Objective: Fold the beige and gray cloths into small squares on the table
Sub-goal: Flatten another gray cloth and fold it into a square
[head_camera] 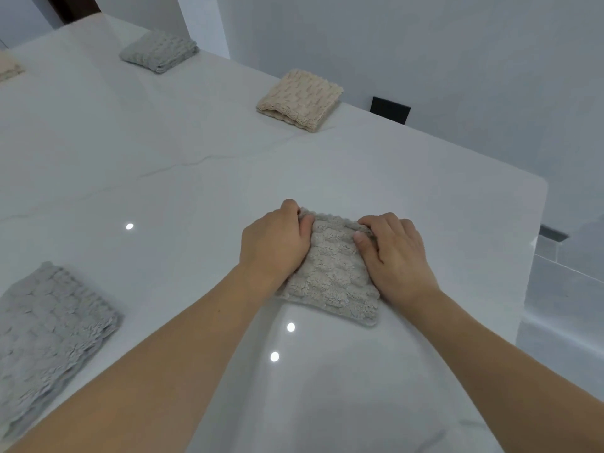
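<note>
White glossy counter (196,152) fills the view, pale walls behind. Gray cloth (49,335) lies at its near left edge, partly folded. Folded beige cloth (299,99) sits at the far edge; a folded gray square (159,51) lies further back. Centre right, a beige-gray cloth (330,273) lies folded square under both hands: left hand (274,240) and right hand (395,256) press down, fingers curled over its far corners.

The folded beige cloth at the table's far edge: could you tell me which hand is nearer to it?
Right hand, marginally; both hands are well short of the folded beige cloth, the left hand slightly further.
</note>
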### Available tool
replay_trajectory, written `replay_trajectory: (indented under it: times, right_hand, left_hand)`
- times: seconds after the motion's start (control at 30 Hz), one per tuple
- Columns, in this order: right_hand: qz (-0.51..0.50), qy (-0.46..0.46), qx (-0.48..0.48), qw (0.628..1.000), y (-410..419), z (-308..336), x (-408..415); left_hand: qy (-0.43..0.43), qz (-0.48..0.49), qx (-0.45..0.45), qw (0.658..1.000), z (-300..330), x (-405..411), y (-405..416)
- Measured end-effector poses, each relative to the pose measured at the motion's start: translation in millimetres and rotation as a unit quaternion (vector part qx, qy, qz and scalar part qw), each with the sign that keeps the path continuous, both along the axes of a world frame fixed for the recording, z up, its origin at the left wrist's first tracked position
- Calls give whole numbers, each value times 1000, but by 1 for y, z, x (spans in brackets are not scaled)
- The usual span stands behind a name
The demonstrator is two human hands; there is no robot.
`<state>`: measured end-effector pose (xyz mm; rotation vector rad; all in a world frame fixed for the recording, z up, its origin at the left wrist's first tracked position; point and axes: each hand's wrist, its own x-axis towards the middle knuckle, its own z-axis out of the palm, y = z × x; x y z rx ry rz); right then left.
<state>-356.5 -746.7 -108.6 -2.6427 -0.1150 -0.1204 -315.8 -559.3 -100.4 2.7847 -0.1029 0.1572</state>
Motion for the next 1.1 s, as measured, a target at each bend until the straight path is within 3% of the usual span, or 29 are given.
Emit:
replay_trajectory:
  times: [0.1,0.17,0.3,0.43,0.57,0.73,0.87,1.0,1.1]
  right_hand:
    - [-4,-14,0,1000,0,-3,2]
    - [-17,-14,-13,1000,0,-5,1]
    - [-35,-14,-42,998,2,-4,2]
    - [-41,-14,-49,998,3,-4,2]
    - [-40,-5,-50,998,3,-4,3]
    - [-40,-1,-55,998,4,-4,3]
    - [-42,-6,-59,997,4,-4,3]
    - [-43,-8,-58,997,4,-4,3]
    - [-38,-8,-53,998,3,-5,3]
  left_hand:
    - [63,-3,-24,998,10,7,2]
    - [147,20,-113,982,19,6,2]
    - [271,92,-337,897,31,-18,19]
    - [311,117,-383,862,39,-43,40]
    - [355,71,-422,831,47,-54,44]
    - [323,38,-490,809,45,-63,43]
    - [301,58,-479,823,29,-66,43]
    - [241,100,-239,935,15,-68,36]
    - [152,98,-136,974,17,-74,29]
